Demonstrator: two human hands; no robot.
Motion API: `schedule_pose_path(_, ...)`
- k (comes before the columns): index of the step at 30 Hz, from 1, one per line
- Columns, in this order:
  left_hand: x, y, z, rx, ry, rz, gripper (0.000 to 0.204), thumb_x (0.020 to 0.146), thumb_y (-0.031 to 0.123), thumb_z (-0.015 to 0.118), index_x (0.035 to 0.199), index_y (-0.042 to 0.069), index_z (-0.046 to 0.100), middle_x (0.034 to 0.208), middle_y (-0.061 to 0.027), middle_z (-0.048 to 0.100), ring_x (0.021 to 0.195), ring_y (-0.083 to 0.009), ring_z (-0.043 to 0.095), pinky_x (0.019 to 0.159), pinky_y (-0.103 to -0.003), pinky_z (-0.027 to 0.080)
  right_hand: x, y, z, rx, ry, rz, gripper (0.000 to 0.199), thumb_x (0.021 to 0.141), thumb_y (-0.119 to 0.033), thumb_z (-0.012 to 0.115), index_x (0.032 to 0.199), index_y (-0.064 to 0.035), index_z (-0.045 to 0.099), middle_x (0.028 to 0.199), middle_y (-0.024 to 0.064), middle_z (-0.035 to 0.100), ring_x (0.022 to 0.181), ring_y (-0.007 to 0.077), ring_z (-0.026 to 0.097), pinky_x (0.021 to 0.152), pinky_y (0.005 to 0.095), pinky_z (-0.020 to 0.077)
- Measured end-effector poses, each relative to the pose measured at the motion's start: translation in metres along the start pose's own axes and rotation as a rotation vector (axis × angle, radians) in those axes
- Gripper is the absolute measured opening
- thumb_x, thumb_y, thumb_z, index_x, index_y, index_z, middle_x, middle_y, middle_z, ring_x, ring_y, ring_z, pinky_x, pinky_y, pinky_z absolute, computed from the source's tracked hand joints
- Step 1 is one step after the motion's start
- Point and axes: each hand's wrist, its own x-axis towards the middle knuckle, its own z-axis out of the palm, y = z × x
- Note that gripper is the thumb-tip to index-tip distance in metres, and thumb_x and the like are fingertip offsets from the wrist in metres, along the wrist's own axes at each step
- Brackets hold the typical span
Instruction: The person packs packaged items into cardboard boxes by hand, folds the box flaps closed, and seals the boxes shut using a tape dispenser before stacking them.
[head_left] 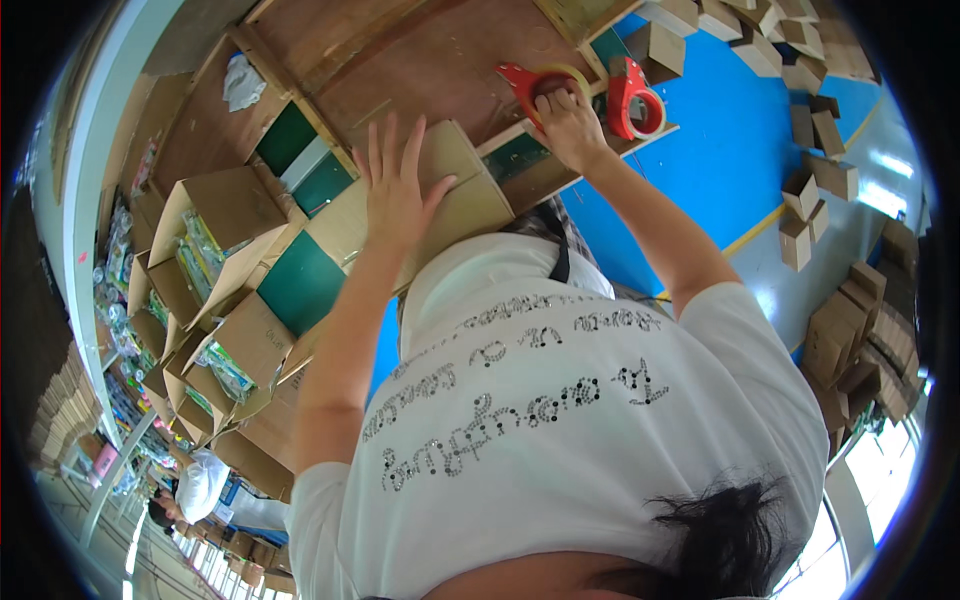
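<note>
My left hand lies with fingers spread on a closed brown cardboard box right in front of my body. A red tape dispenser with a roll of yellowish tape is in my right hand, whose fingers are curled into its middle. It is just beyond the box's right side. To its right, a second red tape dispenser stands at the table's edge, touched by neither hand.
Open cardboard boxes with packaged goods crowd the left. A crumpled white piece lies on the wooden table. Several small boxes stand on the floor at right, past the blue surface. Another person is at lower left.
</note>
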Motion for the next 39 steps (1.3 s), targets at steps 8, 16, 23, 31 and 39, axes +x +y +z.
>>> schedule_pose_path(8, -0.109, -0.043, 0.011, 0.212, 0.205, -0.451, 0.083, 0.091, 0.04, 0.055, 0.146, -0.009, 0.017, 0.15, -0.0364, 0.012, 0.139, -0.0524, 0.012, 0.113, -0.058, 0.015, -0.005, -0.123, -0.004, 1.081, 0.034, 0.351, 0.066, 0.096, -0.03, 0.049, 0.145, 0.0042, 0.023, 0.143, 0.0239, 0.039, 0.133, 0.0372, 0.037, 0.111, 0.0382, 0.0279)
schedule_pose_path(16, -0.132, -0.082, 0.0, -0.978, 0.028, -1.161, 0.074, 0.098, 0.048, 0.042, 0.147, -0.004, 0.021, 0.15, -0.0255, 0.028, 0.141, -0.0302, 0.028, 0.113, -0.039, 0.025, -0.003, -0.113, 0.005, 1.93, -0.385, 0.605, 0.073, 0.1, -0.046, 0.042, 0.153, -0.0074, 0.01, 0.156, 0.0094, 0.022, 0.144, 0.0212, 0.016, 0.115, 0.0305, 0.0154)
schedule_pose_path(23, -0.115, -0.096, 0.019, -1.619, 0.384, -1.062, 0.063, 0.101, 0.047, 0.037, 0.144, 0.003, 0.032, 0.143, -0.0117, 0.042, 0.13, -0.0235, 0.042, 0.11, -0.036, 0.033, 0.068, -0.077, 0.011, 1.26, -0.303, 0.554, 0.081, 0.092, -0.054, 0.052, 0.148, -0.0014, 0.027, 0.152, 0.0088, 0.031, 0.139, 0.0203, 0.028, 0.114, 0.0349, 0.0236)
schedule_pose_path(31, 0.082, -0.121, -0.031, -1.073, 0.166, -0.64, 0.066, 0.089, 0.042, 0.062, 0.139, 0.005, 0.04, 0.144, -0.0177, 0.04, 0.133, -0.0276, 0.037, 0.111, -0.039, 0.03, 0.257, 0.115, 0.05, 1.564, -0.206, 0.458, 0.053, 0.092, -0.038, 0.06, 0.13, -0.0023, 0.054, 0.121, 0.0087, 0.061, 0.111, 0.0165, 0.055, 0.094, 0.0326, 0.0441)
schedule_pose_path(39, -0.058, -0.24, -0.134, 0.117, 0.117, -1.062, 0.05, 0.085, 0.039, 0.06, 0.117, 0.0, 0.06, 0.114, -0.0188, 0.063, 0.105, -0.0345, 0.062, 0.086, -0.045, 0.051, 0.261, 0.043, 0.029, 0.546, 0.133, 0.393, 0.048, 0.093, -0.031, 0.056, 0.132, -0.0028, 0.051, 0.126, 0.0162, 0.058, 0.11, 0.0275, 0.059, 0.095, 0.0372, 0.0435)
